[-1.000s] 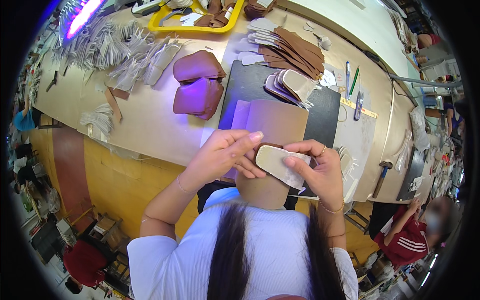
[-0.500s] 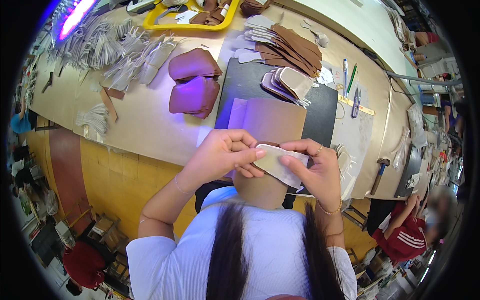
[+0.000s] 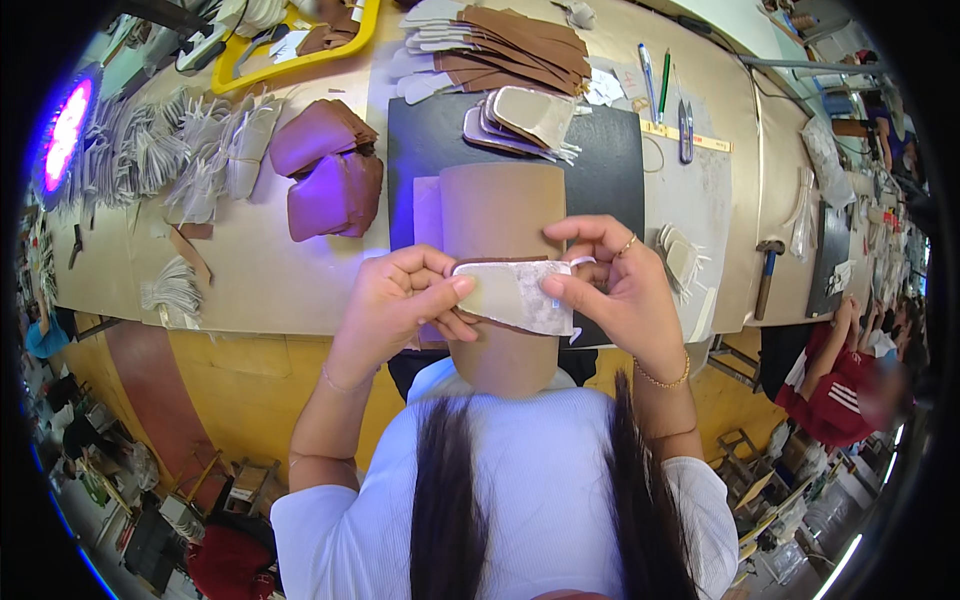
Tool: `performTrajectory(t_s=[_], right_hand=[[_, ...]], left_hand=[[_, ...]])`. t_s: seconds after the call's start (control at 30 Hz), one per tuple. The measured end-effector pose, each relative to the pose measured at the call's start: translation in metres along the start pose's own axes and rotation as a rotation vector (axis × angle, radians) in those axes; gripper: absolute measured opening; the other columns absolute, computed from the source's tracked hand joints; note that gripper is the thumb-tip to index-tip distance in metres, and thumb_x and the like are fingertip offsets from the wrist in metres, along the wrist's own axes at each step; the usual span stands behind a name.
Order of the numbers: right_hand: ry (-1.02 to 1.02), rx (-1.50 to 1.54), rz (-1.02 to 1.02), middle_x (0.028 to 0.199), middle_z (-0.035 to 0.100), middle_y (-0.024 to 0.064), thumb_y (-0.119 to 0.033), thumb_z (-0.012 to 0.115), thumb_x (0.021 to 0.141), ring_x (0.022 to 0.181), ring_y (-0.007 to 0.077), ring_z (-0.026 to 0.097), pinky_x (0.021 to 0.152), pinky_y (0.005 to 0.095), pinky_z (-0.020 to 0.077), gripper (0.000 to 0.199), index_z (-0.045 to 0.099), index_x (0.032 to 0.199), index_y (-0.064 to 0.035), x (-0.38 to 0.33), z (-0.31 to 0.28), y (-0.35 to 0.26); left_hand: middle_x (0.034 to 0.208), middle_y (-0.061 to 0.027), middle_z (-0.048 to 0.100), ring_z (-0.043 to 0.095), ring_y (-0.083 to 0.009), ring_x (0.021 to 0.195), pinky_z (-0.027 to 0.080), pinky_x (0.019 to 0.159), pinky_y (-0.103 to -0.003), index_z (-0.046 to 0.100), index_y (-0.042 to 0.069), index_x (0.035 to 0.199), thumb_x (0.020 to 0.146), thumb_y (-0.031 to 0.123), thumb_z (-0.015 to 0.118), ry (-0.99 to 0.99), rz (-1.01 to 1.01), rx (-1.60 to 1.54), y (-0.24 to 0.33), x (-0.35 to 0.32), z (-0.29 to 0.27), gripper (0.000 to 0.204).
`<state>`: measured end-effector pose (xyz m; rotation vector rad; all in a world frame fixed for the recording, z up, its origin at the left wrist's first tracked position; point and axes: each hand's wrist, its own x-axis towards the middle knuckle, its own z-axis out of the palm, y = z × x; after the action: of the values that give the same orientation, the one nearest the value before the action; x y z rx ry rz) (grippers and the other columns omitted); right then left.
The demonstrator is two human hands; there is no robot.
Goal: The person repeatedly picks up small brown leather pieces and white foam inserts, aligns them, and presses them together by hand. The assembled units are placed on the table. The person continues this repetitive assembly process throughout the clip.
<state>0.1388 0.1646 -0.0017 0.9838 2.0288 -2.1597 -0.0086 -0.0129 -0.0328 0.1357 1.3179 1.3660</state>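
Between my hands is a small brown leather piece with a pale lining (image 3: 503, 288), its whitish side facing up and a strip of brown showing along its edges. My left hand (image 3: 405, 300) pinches its left end, thumb on top and fingers beneath. At the frayed right end, my right hand (image 3: 622, 285) presses its thumb on the lining. The right index finger is lifted away, and the other fingers are partly hidden behind. Directly below the piece lies a curved tan sheet (image 3: 503, 205), running from a black mat (image 3: 420, 135) toward my lap.
Brown leather pieces (image 3: 335, 195) lie stacked left of the mat. Beyond it are brown and grey strips (image 3: 520, 50) and lined pieces (image 3: 530, 115). Pens (image 3: 646, 80), snips (image 3: 686, 130) and a hammer (image 3: 768, 275) lie rightward. A yellow tray (image 3: 300, 70) and pale bundles (image 3: 140, 150) occupy the left.
The leather piece has turned from slanting to nearly level, its lining facing up more fully. My right index finger has lifted off it. The whole view has shifted.
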Motion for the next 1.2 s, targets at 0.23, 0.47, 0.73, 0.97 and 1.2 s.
performTrajectory(t_s=[0.23,0.47,0.73,0.97,1.2], right_hand=[[0.013,-0.004,-0.048,0.085,0.051,-0.0013,0.003,0.068,0.079,0.072,0.0021,0.050,0.064,0.0161,0.0428,0.043,0.050,0.118,-0.0025,-0.001,0.003,0.006],[0.170,-0.535,-0.272,0.095,0.053,0.0051,-0.008,0.078,0.070,0.093,0.0151,0.054,0.084,0.0306,0.0452,0.062,0.048,0.124,-0.0065,-0.002,-0.005,0.000],[-0.134,-0.939,-0.782,0.142,0.038,0.0118,-0.060,0.054,0.076,0.134,0.0339,0.032,0.110,0.0522,0.0179,0.077,0.042,0.137,-0.0148,-0.002,0.061,0.001],[-0.177,-0.891,-0.828,0.144,0.037,0.0142,-0.066,0.033,0.086,0.138,0.0353,0.024,0.112,0.0509,0.0054,0.079,0.036,0.141,-0.0101,0.002,0.035,0.026],[-0.012,-0.340,-0.811,0.153,0.009,0.0205,-0.069,0.025,0.088,0.142,0.0349,0.002,0.112,0.0487,-0.0002,0.088,0.005,0.149,-0.0090,0.008,0.024,0.097]], left_hand=[[0.071,-0.0141,0.065,0.064,-0.0166,0.052,0.050,0.044,-0.025,0.055,-0.004,0.092,0.088,0.005,0.058,-0.026,0.026,0.002,0.000,0.002,-0.001,0.010],[0.074,-0.0141,0.065,0.066,-0.0176,0.059,0.053,0.052,-0.024,0.055,-0.006,0.093,0.088,0.007,0.061,-0.038,-0.023,0.008,0.002,0.003,-0.004,0.015],[0.072,-0.0044,0.064,0.054,-0.0055,0.054,0.044,0.049,-0.019,0.060,0.001,0.093,0.087,0.007,0.060,0.065,0.228,0.286,-0.001,0.000,-0.001,0.009],[0.072,-0.0109,0.065,0.064,-0.0149,0.057,0.048,0.050,-0.022,0.056,-0.002,0.090,0.089,0.008,0.060,-0.092,0.110,-0.063,-0.016,0.008,-0.009,0.010],[0.070,-0.0142,0.064,0.065,-0.0204,0.056,0.053,0.052,-0.027,0.055,-0.004,0.090,0.089,0.005,0.059,-0.110,0.025,-0.084,-0.009,0.008,-0.010,0.011]])
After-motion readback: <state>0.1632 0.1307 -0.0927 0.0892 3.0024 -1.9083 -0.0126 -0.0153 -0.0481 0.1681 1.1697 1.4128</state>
